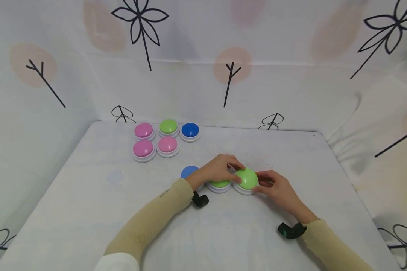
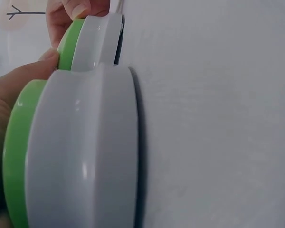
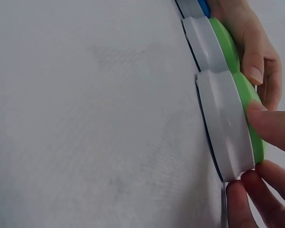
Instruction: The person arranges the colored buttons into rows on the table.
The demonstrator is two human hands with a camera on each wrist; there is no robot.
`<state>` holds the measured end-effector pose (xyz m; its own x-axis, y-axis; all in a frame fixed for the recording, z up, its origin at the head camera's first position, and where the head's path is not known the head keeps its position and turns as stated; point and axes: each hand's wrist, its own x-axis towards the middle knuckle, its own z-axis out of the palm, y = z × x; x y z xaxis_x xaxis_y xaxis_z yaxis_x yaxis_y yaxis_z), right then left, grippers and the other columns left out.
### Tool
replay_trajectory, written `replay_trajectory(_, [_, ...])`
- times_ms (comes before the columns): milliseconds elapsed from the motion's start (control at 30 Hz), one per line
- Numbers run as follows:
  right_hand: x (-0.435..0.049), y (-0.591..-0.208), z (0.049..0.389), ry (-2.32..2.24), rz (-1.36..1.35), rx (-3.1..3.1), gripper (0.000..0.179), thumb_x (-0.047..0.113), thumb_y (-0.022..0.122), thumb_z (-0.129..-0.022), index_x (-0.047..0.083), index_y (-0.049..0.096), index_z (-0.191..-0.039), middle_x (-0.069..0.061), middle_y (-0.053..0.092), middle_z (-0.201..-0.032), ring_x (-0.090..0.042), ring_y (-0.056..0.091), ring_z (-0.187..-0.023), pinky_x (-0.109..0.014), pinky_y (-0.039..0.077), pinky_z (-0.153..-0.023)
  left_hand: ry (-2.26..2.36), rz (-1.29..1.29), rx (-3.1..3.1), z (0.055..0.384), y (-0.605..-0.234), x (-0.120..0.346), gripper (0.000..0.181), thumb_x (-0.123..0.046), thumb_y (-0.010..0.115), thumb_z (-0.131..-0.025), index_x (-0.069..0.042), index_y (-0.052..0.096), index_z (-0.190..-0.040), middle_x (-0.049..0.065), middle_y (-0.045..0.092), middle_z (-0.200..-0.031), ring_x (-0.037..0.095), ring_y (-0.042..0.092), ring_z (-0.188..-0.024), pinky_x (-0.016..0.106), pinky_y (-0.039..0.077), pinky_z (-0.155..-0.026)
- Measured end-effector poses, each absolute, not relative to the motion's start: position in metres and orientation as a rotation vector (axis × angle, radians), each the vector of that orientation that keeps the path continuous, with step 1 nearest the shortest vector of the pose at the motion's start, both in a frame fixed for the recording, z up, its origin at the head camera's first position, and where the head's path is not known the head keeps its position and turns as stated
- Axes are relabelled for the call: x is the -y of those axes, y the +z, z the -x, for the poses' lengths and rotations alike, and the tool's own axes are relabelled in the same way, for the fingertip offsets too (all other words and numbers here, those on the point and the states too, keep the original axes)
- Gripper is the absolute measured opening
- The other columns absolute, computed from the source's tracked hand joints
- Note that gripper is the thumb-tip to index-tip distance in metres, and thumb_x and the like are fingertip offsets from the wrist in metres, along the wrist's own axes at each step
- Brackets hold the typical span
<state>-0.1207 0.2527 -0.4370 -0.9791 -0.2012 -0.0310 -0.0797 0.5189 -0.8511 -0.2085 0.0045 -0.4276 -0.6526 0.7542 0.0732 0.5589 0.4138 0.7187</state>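
Observation:
A green push button [image 1: 246, 178] with a round dome and white base sits at the right end of a row of three on the table. My left hand [image 1: 220, 168] reaches over the row and grips this button's left side, thumb at the front and fingers behind. From the right, my right hand [image 1: 276, 188] holds the same button between thumb and fingers, its fingertips low against the white base in the right wrist view. Beside it stands a second green button [image 1: 220, 184], partly under my left hand. A blue button [image 1: 189, 171] at the row's left end is partly hidden by my left wrist.
Farther back on the left, a cluster holds pink buttons [image 1: 143, 148], another green button [image 1: 168, 127] and a dark blue button [image 1: 190, 130]. The white table [image 1: 264, 229] meets a patterned cloth backdrop [image 1: 190, 94] behind and at the sides.

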Motion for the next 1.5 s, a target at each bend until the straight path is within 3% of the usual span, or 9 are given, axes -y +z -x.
replay_trajectory(433, [-0.248, -0.411, 0.146, -1.396, 0.252, -2.677, 0.054, 0.032, 0.073, -0.092, 0.003, 0.057, -0.135, -0.016, 0.06, -0.13, -0.032, 0.057, -0.122, -0.043, 0.047, -0.101, 1.269, -1.06, -2.395, 0.215, -0.415, 0.009, 0.033, -0.028, 0.068, -0.096, -0.011, 0.069, -0.124, -0.002, 0.07, -0.117, 0.004, 0.059, -0.105, 0.019, 0.047, -0.093])
replay_trajectory(733, [-0.215, -0.395, 0.175, -1.474, 0.274, -2.63, 0.051, 0.025, 0.074, -0.092, 0.004, 0.058, -0.135, -0.014, 0.061, -0.13, -0.029, 0.057, -0.122, -0.042, 0.046, -0.103, 1.282, -0.995, -2.481, 0.231, -0.394, 0.045, 0.031, -0.025, 0.066, -0.098, -0.009, 0.069, -0.125, -0.002, 0.07, -0.116, 0.008, 0.061, -0.106, 0.024, 0.047, -0.096])
replay_trajectory(1033, [-0.176, -0.386, 0.209, -1.545, 0.335, -2.58, 0.047, 0.022, 0.075, -0.091, 0.005, 0.06, -0.133, -0.014, 0.062, -0.129, -0.028, 0.058, -0.121, -0.042, 0.046, -0.103, 1.351, -0.75, -2.618, 0.252, -0.379, 0.096, 0.029, -0.026, 0.067, -0.097, -0.012, 0.071, -0.121, -0.002, 0.07, -0.114, 0.013, 0.062, -0.104, 0.03, 0.048, -0.096])
replay_trajectory(1500, [-0.109, -0.387, 0.26, -1.659, 0.269, -2.428, 0.042, 0.018, 0.071, -0.093, 0.005, 0.062, -0.132, -0.015, 0.061, -0.131, -0.025, 0.057, -0.119, -0.042, 0.046, -0.102, 1.433, -0.415, -2.683, 0.285, -0.388, 0.159, 0.036, -0.028, 0.062, -0.1, -0.01, 0.064, -0.131, 0.006, 0.063, -0.131, 0.023, 0.053, -0.123, 0.039, 0.043, -0.106])
